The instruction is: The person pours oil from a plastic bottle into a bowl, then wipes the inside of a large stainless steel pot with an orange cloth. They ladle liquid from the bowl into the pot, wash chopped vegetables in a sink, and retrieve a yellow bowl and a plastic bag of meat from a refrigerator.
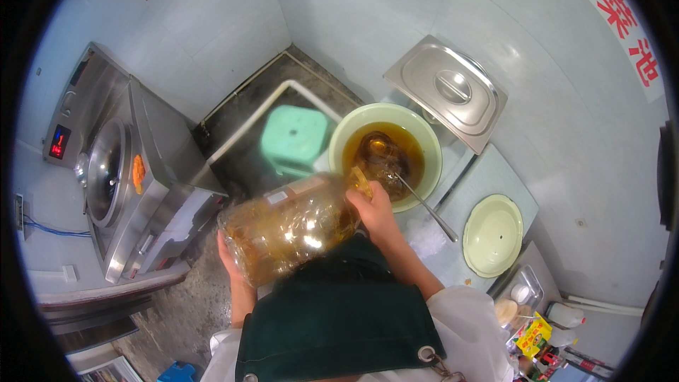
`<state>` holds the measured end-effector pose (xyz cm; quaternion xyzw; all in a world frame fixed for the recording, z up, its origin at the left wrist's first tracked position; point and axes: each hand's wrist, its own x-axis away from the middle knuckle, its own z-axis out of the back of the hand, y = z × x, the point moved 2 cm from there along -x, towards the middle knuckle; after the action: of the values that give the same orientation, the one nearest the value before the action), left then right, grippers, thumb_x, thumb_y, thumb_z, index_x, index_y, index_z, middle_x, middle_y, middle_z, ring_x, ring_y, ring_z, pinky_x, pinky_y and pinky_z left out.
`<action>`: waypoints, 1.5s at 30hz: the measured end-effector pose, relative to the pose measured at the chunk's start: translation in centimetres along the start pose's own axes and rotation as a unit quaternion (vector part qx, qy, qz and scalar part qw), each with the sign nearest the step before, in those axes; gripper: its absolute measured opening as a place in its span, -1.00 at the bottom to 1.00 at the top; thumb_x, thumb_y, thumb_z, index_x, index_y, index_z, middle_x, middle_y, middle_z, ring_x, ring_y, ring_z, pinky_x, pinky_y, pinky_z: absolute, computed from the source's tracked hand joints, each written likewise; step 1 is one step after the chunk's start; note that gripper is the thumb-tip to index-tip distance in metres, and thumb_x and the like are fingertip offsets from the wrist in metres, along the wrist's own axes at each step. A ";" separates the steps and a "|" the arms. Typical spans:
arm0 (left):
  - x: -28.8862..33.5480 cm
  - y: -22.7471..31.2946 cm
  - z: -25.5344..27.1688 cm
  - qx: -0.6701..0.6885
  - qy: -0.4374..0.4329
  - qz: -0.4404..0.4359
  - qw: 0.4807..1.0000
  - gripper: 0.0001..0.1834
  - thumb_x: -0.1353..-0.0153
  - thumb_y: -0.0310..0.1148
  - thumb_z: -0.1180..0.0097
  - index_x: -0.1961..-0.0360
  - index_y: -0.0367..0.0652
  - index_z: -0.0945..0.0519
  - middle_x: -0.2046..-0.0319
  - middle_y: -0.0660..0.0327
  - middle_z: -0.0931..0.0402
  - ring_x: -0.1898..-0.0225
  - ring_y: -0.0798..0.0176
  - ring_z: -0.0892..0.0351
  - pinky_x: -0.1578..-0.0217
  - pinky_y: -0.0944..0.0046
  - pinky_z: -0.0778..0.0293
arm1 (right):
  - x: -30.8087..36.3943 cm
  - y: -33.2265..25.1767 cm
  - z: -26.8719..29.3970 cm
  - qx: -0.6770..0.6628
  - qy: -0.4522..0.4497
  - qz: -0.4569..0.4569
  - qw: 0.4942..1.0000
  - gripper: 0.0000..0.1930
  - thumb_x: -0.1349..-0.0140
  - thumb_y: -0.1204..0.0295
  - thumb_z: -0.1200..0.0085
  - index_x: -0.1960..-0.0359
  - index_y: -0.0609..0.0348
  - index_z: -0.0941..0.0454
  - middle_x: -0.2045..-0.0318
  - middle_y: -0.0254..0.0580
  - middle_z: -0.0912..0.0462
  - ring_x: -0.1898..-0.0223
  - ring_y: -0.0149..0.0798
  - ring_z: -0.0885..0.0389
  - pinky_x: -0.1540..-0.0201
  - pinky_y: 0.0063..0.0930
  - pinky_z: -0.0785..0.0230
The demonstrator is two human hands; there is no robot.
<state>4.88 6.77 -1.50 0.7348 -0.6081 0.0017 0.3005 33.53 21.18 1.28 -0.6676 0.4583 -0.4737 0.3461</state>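
Observation:
Both my hands hold a large clear plastic jug (286, 226), lying on its side and tinted amber inside. At its base end, my left hand (228, 258) presses against the side, its fingers partly hidden by the jug. My right hand (375, 209) grips the neck end, by a yellowish part at the mouth or handle. Just beyond is a pale green basin (435, 148) with amber liquid in it. A metal ladle (428, 211) leans in the liquid, its handle sticking out over the rim toward me. I cannot tell whether any liquid is leaving the jug.
A mint stool (296, 131) stands on the floor left of the basin. Steel lid (449, 88) rests behind it. A light green lid or dish (493, 233) lies on the right-hand counter, with packets and containers nearer me. A steel cooker with a wok (109, 173) stands left.

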 end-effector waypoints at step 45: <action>1.5 -0.7 -1.5 -0.008 0.036 -0.006 0.999 -0.43 -0.40 0.10 0.20 -0.04 -0.18 -0.55 0.00 0.12 -0.56 -0.02 0.04 -0.51 -0.11 0.02 -0.44 | 0.1 0.6 0.4 0.026 -0.001 -0.034 0.999 -0.78 -0.23 0.44 -0.20 0.20 0.26 -0.45 0.39 -0.31 -0.54 0.33 -0.48 -0.46 0.25 -0.57 -0.31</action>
<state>6.40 6.17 -0.07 0.7353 -0.5927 0.0213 0.3281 33.77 20.90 0.69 -0.6739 0.4231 -0.4961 0.3473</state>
